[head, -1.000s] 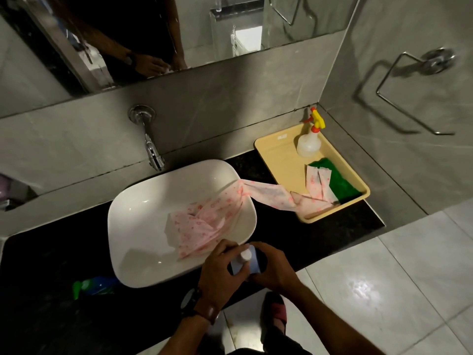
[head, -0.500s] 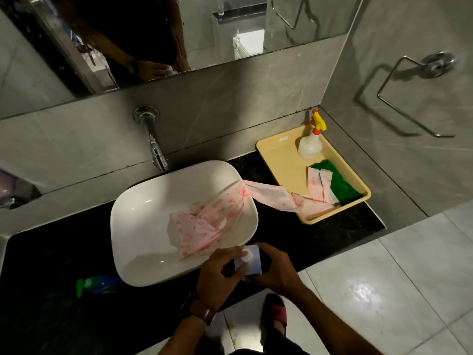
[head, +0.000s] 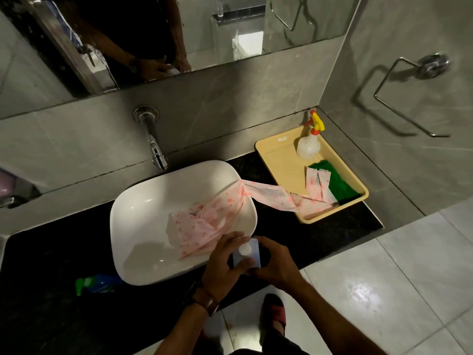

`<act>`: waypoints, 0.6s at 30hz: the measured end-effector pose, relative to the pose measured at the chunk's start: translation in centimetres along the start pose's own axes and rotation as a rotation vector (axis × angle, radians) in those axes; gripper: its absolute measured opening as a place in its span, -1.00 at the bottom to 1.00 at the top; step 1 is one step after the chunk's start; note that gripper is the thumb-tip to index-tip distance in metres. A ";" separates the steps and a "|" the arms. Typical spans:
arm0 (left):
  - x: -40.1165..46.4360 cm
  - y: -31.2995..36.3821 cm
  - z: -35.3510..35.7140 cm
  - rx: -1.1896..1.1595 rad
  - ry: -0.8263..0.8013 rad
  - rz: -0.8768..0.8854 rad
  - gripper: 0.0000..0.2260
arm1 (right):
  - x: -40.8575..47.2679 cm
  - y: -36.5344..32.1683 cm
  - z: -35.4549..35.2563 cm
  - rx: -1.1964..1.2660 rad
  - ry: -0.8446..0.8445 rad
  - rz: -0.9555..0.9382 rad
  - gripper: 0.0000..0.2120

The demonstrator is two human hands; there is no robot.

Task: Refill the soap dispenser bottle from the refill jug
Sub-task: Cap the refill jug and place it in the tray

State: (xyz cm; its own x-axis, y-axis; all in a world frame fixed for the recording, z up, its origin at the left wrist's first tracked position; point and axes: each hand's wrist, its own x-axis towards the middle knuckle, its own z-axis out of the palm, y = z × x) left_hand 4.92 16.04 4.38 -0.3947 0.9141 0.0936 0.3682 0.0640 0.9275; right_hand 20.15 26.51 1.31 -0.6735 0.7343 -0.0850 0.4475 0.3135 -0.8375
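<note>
I see both hands on the small pale-blue squarish soap bottle w/ white round cap [head: 246, 254], held over the front edge of the black stone desk [head: 51, 252], just beside the white oval basin [head: 143, 206]. Left hand [head: 225, 265]: fingers curled round the bottle's left side, thumb across its near face. Right hand [head: 276, 265]: fingers wrapped round the right side. Pink patterned cloth [head: 204, 221] lies in the basin & trails into the yellow plastic tray [head: 271, 152]. Can't tell which container is the refill jug.
</note>
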 end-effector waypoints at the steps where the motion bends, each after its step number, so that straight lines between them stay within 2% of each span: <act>1: 0.0 0.0 0.2 0.008 -0.016 -0.008 -0.59 | -0.1 0.0 0.0 -0.003 -0.007 -0.001 -0.26; 6: 0.0 -1.1 0.0 0.003 0.011 -0.124 -0.54 | -0.3 0.4 0.0 0.016 -0.020 0.019 -0.25; 10: 0.1 -0.9 -0.4 -0.016 -0.035 -0.131 -0.65 | -0.5 0.8 0.0 0.016 -0.051 0.021 -0.23; 18: 0.2 -0.3 -0.6 -0.021 -0.091 -0.152 -0.58 | -0.8 0.8 -0.2 0.016 -0.063 0.028 -0.20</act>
State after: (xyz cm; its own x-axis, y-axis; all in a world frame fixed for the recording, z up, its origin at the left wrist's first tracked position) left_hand 4.17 15.99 4.35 -0.3660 0.9271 -0.0809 0.2918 0.1969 0.9360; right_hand 21.15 26.27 0.77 -0.6967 0.7032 -0.1415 0.4576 0.2837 -0.8427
